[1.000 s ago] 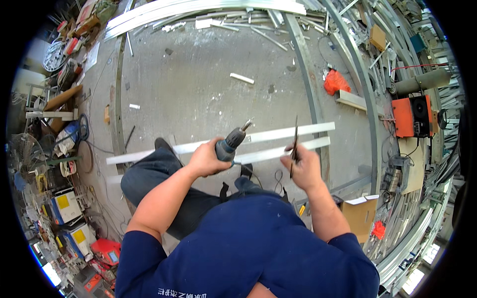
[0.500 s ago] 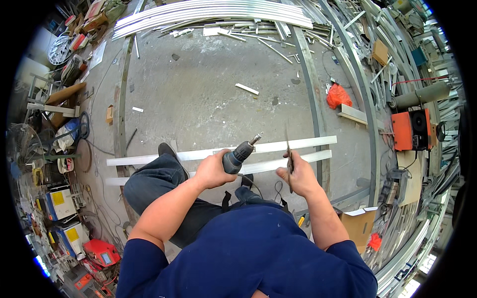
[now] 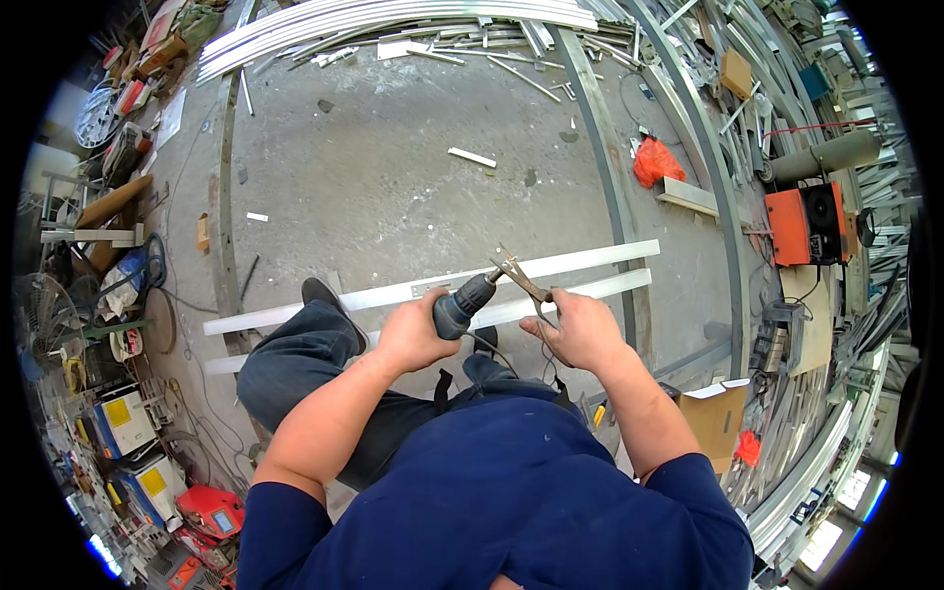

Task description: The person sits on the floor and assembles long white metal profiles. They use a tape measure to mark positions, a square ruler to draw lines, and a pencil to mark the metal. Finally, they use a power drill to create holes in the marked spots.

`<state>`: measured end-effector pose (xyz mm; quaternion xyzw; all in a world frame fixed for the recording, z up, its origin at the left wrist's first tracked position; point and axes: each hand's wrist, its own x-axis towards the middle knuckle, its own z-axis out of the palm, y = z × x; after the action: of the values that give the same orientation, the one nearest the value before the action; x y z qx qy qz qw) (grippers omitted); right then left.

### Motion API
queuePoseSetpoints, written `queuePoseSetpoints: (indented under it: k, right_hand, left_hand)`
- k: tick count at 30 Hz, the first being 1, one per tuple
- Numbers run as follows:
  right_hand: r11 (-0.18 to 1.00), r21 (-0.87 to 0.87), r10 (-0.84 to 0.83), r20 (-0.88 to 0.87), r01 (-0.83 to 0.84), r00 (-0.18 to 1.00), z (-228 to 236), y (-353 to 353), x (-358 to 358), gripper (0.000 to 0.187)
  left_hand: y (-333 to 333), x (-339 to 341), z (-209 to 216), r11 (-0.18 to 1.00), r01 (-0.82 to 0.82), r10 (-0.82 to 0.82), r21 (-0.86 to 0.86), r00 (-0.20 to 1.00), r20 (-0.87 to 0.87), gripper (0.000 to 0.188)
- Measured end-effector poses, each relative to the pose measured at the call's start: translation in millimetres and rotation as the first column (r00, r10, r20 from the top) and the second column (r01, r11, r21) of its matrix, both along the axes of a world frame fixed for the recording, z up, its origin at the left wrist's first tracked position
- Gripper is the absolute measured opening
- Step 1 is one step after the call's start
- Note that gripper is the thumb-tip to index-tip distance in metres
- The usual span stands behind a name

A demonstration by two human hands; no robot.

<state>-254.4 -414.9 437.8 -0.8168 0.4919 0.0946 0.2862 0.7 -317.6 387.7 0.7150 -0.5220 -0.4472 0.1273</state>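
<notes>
My left hand (image 3: 415,336) is wrapped round a dark power drill (image 3: 464,307), its chuck pointing up and to the right. My right hand (image 3: 584,332) grips a brownish, worn pair of pliers (image 3: 528,282). The spread jaws of the pliers are at the tip of the drill, around or against the bit; which one I cannot tell. Below both hands, two long white metal bars (image 3: 580,261) lie side by side across dark beams. My left leg partly covers them.
Long pale profiles (image 3: 393,25) lie across the far end. Dark metal beams (image 3: 602,138) run lengthwise. An orange machine (image 3: 787,228) and an open cardboard box (image 3: 713,418) stand at the right. Welding-type machines (image 3: 211,509) and cables clutter the left. A short white offcut (image 3: 472,157) lies on the floor.
My right hand has moved left and turned the pliers, bringing their jaws to the drill's tip. My left hand still holds the drill in much the same place. The view has shifted slightly.
</notes>
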Motion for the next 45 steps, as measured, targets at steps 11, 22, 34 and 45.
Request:
queuePoseSetpoints:
  k: [11,22,34,45]
  right_hand:
    - [0.990,0.131,0.038,0.036,-0.042,0.999,7,-4,-11,0.080]
    - [0.990,0.116,0.086,-0.078,-0.076,0.993,17,-7,-8,0.078]
    - [0.979,0.205,-0.036,0.192,-0.004,0.981,-7,-3,-20,0.068]
    - [0.815,0.507,-0.532,0.464,0.280,0.708,-38,-8,-35,0.077]
  left_hand:
    - [1,-1,-3,0.999,0.037,-0.037,0.013,0.999,0.026,0.071]
    - [0,-2,-4,0.998,0.069,-0.068,-0.002,0.996,0.051,0.071]
    - [1,2,-3,0.997,0.074,-0.074,0.009,0.997,0.020,0.070]
    - [5,4,-7,0.996,0.075,-0.075,-0.048,0.997,-0.012,0.073]
